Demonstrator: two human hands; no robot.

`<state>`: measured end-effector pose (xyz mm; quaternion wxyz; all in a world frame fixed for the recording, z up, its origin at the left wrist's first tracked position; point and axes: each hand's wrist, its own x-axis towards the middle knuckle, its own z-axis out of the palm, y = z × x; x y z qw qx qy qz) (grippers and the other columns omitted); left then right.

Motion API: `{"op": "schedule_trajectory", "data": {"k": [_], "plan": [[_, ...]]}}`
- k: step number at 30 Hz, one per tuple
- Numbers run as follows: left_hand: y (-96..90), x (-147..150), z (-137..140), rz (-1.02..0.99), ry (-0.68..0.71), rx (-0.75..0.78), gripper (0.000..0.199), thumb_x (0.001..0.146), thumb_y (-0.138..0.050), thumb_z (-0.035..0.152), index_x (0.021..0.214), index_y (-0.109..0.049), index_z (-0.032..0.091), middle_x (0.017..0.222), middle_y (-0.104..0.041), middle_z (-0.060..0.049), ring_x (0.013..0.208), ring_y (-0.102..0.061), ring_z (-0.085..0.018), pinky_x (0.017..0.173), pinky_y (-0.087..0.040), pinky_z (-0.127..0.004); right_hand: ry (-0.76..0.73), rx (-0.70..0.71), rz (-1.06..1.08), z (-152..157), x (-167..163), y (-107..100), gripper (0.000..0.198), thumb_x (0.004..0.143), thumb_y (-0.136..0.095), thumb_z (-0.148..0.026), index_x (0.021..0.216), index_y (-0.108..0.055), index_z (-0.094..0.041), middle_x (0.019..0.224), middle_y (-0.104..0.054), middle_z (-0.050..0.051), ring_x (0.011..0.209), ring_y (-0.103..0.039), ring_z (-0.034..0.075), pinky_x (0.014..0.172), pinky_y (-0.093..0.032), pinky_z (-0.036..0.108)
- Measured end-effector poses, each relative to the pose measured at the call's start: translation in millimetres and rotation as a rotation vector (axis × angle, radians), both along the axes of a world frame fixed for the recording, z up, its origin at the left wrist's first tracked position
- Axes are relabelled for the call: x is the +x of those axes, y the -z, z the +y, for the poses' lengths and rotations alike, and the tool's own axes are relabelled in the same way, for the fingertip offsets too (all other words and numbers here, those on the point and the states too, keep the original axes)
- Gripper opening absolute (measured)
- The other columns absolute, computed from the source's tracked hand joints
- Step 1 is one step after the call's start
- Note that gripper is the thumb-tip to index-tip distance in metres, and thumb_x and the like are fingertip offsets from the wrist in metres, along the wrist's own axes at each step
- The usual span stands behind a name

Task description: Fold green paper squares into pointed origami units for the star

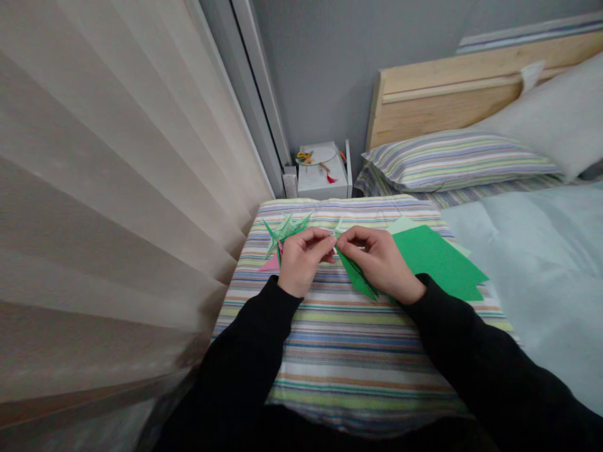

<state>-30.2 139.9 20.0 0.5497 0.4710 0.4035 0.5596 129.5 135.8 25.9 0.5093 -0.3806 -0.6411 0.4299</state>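
Between my two hands is a folded piece of green paper, narrow at the top and wider below. My left hand pinches near its upper tip, and its fingertips almost meet those of the other hand. With thumb and forefinger closed, my right hand grips the same paper at its upper end. Just beyond my left hand lie several folded green paper pieces with pointed ends, and a bit of pink paper. Flat green paper sheets lie to the right of my right hand, over paler green ones.
A striped cloth covers the surface under my hands. Behind it stands a white box-like stand with a round fan on top. To the right is a bed with a pale blue cover and a striped pillow. A curtain hangs at left.
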Motion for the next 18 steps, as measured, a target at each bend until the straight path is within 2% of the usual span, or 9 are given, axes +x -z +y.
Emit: {"op": "schedule_trajectory", "data": {"k": [10, 12, 15, 18], "plan": [[-2.9, 1, 5, -0.133, -0.171, -0.003, 0.023, 0.063, -0.087, 0.027, 0.071, -0.070, 0.015, 0.053, -0.061, 0.004, 0.047, -0.053, -0.007, 0.049, -0.044, -0.021, -0.019, -0.089, -0.001, 7, -1, 7, 0.022, 0.084, -0.072, -0.036, 0.073, -0.072, -0.017, 0.069, -0.069, 0.002, 0.064, -0.056, 0.014, 0.065, -0.046, 0.030], [-2.6, 2, 5, -0.121, -0.159, -0.021, 0.024, 0.064, -0.088, 0.029, 0.073, -0.070, 0.015, 0.055, -0.062, 0.004, 0.048, -0.054, -0.007, 0.049, -0.044, -0.020, -0.015, -0.090, 0.006, 8, -1, 9, 0.023, 0.084, -0.072, -0.037, 0.073, -0.071, -0.017, 0.069, -0.069, 0.001, 0.064, -0.056, 0.014, 0.066, -0.046, 0.030], [-0.9, 2, 4, -0.048, -0.057, -0.063, 0.027, 0.065, -0.090, 0.032, 0.069, -0.068, 0.015, 0.057, -0.061, 0.003, 0.052, -0.054, -0.008, 0.049, -0.044, -0.020, -0.011, -0.077, 0.019, 9, 0, 11, 0.022, 0.085, -0.071, -0.037, 0.073, -0.071, -0.018, 0.070, -0.070, 0.002, 0.066, -0.058, 0.015, 0.068, -0.047, 0.031], [0.8, 1, 5, -0.001, -0.018, -0.035, 0.033, 0.067, -0.091, 0.033, 0.062, -0.064, 0.015, 0.054, -0.057, 0.004, 0.052, -0.053, -0.008, 0.051, -0.045, -0.021, -0.003, -0.076, 0.031, 9, 1, 10, 0.024, 0.086, -0.071, -0.039, 0.075, -0.072, -0.018, 0.072, -0.071, 0.002, 0.067, -0.059, 0.015, 0.069, -0.048, 0.031]]}}
